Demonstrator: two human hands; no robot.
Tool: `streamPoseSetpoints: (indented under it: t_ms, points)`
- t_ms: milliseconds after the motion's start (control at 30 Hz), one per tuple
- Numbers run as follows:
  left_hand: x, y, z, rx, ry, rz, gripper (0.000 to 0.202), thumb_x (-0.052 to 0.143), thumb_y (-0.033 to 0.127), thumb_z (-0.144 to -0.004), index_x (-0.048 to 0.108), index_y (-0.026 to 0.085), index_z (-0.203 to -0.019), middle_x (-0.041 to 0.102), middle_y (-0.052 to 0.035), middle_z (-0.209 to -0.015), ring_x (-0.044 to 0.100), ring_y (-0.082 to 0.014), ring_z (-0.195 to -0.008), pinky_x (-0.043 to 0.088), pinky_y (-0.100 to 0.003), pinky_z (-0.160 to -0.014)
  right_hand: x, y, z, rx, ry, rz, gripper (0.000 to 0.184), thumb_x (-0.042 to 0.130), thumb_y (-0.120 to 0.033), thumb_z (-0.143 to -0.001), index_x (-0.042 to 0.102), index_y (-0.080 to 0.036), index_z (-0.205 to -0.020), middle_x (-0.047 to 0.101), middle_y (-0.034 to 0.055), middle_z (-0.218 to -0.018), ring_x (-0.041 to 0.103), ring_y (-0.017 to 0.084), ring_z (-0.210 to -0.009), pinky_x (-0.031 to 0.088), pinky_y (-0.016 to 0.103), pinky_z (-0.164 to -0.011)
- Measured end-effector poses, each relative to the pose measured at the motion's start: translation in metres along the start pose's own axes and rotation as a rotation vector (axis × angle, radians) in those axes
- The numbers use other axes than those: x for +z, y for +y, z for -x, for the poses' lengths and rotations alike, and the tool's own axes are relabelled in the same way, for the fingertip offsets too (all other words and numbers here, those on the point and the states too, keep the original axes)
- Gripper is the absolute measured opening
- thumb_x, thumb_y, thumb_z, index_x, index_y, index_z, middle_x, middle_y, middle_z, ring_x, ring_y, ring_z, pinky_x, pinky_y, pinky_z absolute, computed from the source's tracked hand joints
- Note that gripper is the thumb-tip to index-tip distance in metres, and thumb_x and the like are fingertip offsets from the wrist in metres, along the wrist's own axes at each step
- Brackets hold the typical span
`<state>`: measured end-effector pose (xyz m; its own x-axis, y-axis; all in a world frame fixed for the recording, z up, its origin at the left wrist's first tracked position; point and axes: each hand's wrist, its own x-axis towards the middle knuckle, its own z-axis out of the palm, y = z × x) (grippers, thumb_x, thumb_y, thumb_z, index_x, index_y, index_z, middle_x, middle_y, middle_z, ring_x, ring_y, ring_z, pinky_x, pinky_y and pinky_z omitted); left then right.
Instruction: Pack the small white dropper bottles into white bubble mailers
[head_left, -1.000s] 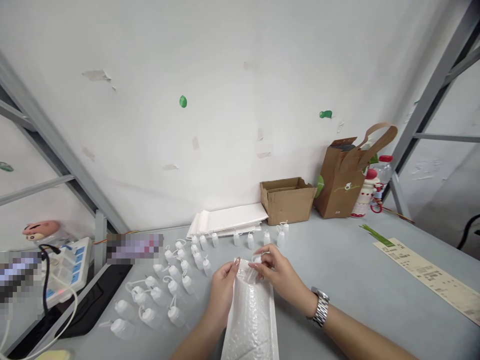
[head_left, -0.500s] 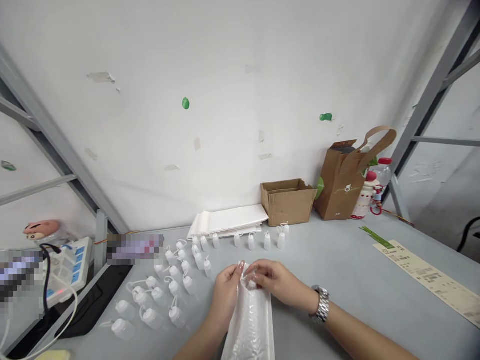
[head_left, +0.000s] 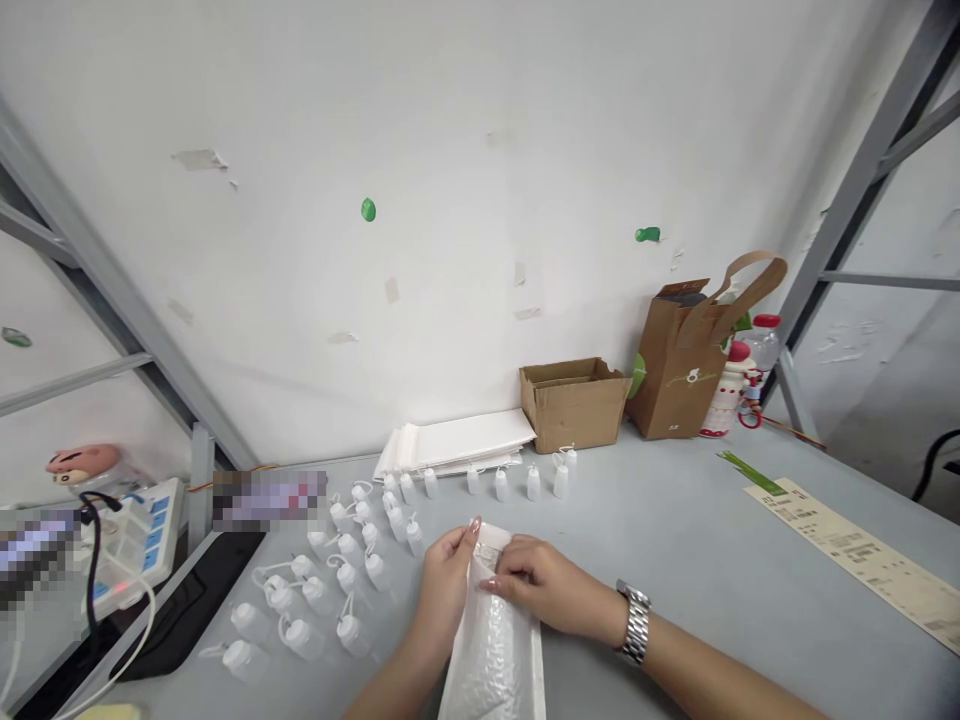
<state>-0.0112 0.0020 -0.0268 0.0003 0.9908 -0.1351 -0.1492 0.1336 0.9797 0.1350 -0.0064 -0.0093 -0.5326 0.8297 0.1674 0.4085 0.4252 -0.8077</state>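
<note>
A white bubble mailer (head_left: 495, 655) lies lengthwise in front of me, its mouth pointing away from me. My left hand (head_left: 448, 580) pinches the mailer's upper left edge, thumb on top. At the mouth's right side, my right hand (head_left: 534, 580) grips the mailer with its thumb on the front; its other fingertips are curled and partly hidden, so whether they hold anything inside cannot be seen. Several small clear squeeze bottles (head_left: 351, 632) with white caps and tethered tips stand left of my hands. More bottles (head_left: 533, 485) stand in a row beyond them.
Flat white mailers (head_left: 465, 440) are stacked against the wall beside an open cardboard box (head_left: 576, 415). A brown paper bag (head_left: 667, 390) stands farther right. Printed label strips (head_left: 855, 550) lie at right. A power strip (head_left: 154, 545) and cables are at far left.
My right hand has shifted from the mailer's opening to a grip on its right front. The mouth looks flatter, and the small white item seen at my right fingertips is no longer visible.
</note>
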Motion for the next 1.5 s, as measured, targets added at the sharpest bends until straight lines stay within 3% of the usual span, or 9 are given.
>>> streamPoseSetpoints:
  t_ms: [133, 267, 467, 567, 733, 967, 1133, 1300, 1500]
  points:
    - [-0.002, 0.008, 0.001, 0.007, 0.042, 0.053, 0.038, 0.066, 0.051, -0.061, 0.059, 0.014, -0.060, 0.052, 0.0037, -0.051, 0.045, -0.0111, -0.051, 0.033, -0.023, -0.052, -0.001, 0.005, 0.000, -0.020, 0.233, -0.030, 0.020, 0.055, -0.039, -0.082, 0.063, -0.021, -0.083, 0.058, 0.0037, -0.085, 0.052, 0.018, -0.086, 0.041, 0.033, -0.082]
    - [-0.004, 0.020, 0.003, -0.023, 0.143, 0.209, 0.038, 0.070, 0.048, -0.059, 0.064, 0.015, -0.077, 0.064, 0.0001, -0.065, 0.057, -0.0156, -0.062, 0.042, -0.025, -0.061, -0.010, 0.017, -0.006, 0.139, 0.568, -0.142, 0.043, 0.061, -0.040, -0.075, 0.053, -0.021, -0.113, 0.054, 0.0068, -0.103, 0.050, 0.020, -0.093, 0.042, 0.035, -0.083]
    - [0.000, 0.024, 0.007, -0.023, 0.050, 0.267, 0.036, 0.068, 0.045, -0.064, 0.064, 0.015, -0.084, 0.067, -0.0021, -0.067, 0.063, -0.0196, -0.066, 0.045, -0.028, -0.061, -0.015, 0.022, -0.012, 0.334, 0.143, -0.571, 0.039, 0.062, -0.052, -0.069, 0.059, -0.014, -0.065, 0.047, -0.0032, -0.055, 0.040, 0.008, -0.048, 0.033, 0.023, -0.047]
    - [0.001, 0.022, 0.008, 0.017, -0.062, 0.237, 0.036, 0.071, 0.036, -0.065, 0.063, 0.016, -0.093, 0.070, -0.0045, -0.079, 0.064, -0.0204, -0.073, 0.047, -0.028, -0.065, -0.016, 0.019, -0.011, 0.319, 0.214, -0.658, 0.038, 0.064, -0.052, -0.068, 0.060, -0.014, -0.065, 0.050, -0.0028, -0.056, 0.042, 0.009, -0.050, 0.035, 0.024, -0.050]
    - [0.000, 0.020, 0.007, 0.014, -0.073, 0.257, 0.039, 0.072, 0.031, -0.065, 0.062, 0.015, -0.099, 0.070, -0.0079, -0.093, 0.064, -0.0225, -0.085, 0.048, -0.029, -0.073, -0.022, 0.012, -0.008, 0.247, 0.168, -0.751, 0.033, 0.067, -0.045, -0.068, 0.066, -0.018, -0.086, 0.063, 0.0008, -0.075, 0.055, 0.014, -0.068, 0.043, 0.027, -0.064]
    - [0.001, 0.024, 0.007, -0.071, -0.145, 0.412, 0.042, 0.070, 0.030, -0.069, 0.057, 0.017, -0.107, 0.061, -0.0115, -0.117, 0.053, -0.0254, -0.111, 0.040, -0.037, -0.095, -0.023, 0.014, -0.009, 0.164, 0.290, -0.494, 0.021, 0.059, -0.032, -0.073, 0.071, -0.023, -0.087, 0.068, 0.0041, -0.091, 0.058, 0.021, -0.086, 0.043, 0.035, -0.080]
    - [-0.004, 0.016, 0.003, -0.060, -0.098, 0.357, 0.040, 0.072, 0.028, -0.067, 0.057, 0.017, -0.102, 0.065, -0.0123, -0.109, 0.054, -0.0266, -0.110, 0.035, -0.042, -0.100, -0.021, 0.015, -0.007, 0.102, 0.155, -0.278, 0.024, 0.056, -0.029, -0.076, 0.070, -0.024, -0.095, 0.062, 0.0039, -0.087, 0.055, 0.017, -0.077, 0.043, 0.031, -0.073]
    - [-0.008, 0.013, 0.001, -0.043, -0.070, 0.354, 0.041, 0.071, 0.024, -0.067, 0.055, 0.020, -0.104, 0.064, -0.0111, -0.111, 0.050, -0.0260, -0.115, 0.034, -0.043, -0.101, -0.022, 0.014, -0.007, 0.128, 0.053, -0.400, 0.033, 0.062, -0.037, -0.075, 0.062, -0.024, -0.106, 0.060, 0.0026, -0.092, 0.053, 0.016, -0.083, 0.041, 0.030, -0.075]
    - [-0.003, 0.018, 0.004, 0.012, -0.079, 0.348, 0.040, 0.070, 0.025, -0.068, 0.055, 0.020, -0.105, 0.063, -0.0111, -0.114, 0.049, -0.0264, -0.117, 0.034, -0.043, -0.101, -0.020, 0.018, -0.013, 0.338, 0.065, -0.502, 0.034, 0.064, -0.048, -0.069, 0.052, -0.016, -0.066, 0.043, -0.0056, -0.055, 0.039, 0.008, -0.048, 0.031, 0.022, -0.046]
